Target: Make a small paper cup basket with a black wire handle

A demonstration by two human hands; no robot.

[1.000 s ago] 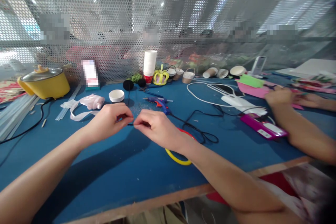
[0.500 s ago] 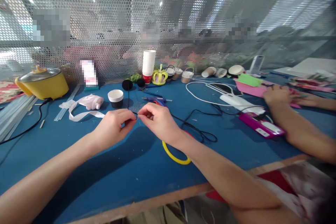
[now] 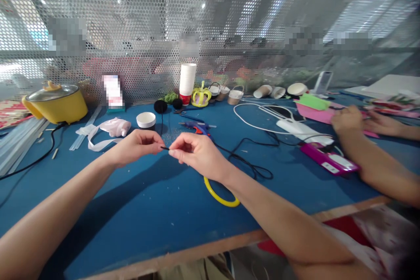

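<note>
In the head view, which is the only one, I see the left hand [image 3: 142, 144] and the right hand [image 3: 200, 153] of the person raised above the blue table [image 3: 138, 214], near to each other. Both are pinching a short dark piece of black string [image 3: 165, 148] between thumb and fingers, and this piece is stretched across the small gap between them. A thin strand goes down from the black ball [image 3: 160, 106] at the back towards the fingers; whether it joins the held piece, I cannot tell. Just behind the left hand stands a white cup [image 3: 146, 120], its lower part hidden, and beside it lies a pale pink ribbon [image 3: 114, 127]. The glue gun [image 3: 201, 128] lies just behind the right hand, partly covered by it, and a black cable [image 3: 252, 166] lies in loops to the right. The right forearm passes over a yellow ring [image 3: 221, 197] and hides some of it. Further back are a yellow pot [image 3: 65, 105], a tall stack of paper cups [image 3: 187, 79] and a small yellow crown [image 3: 201, 96]. At the right, near a purple socket block [image 3: 328, 159], a co-worker's hand [image 3: 348, 122] is over pink sheets [image 3: 316, 113].
</note>
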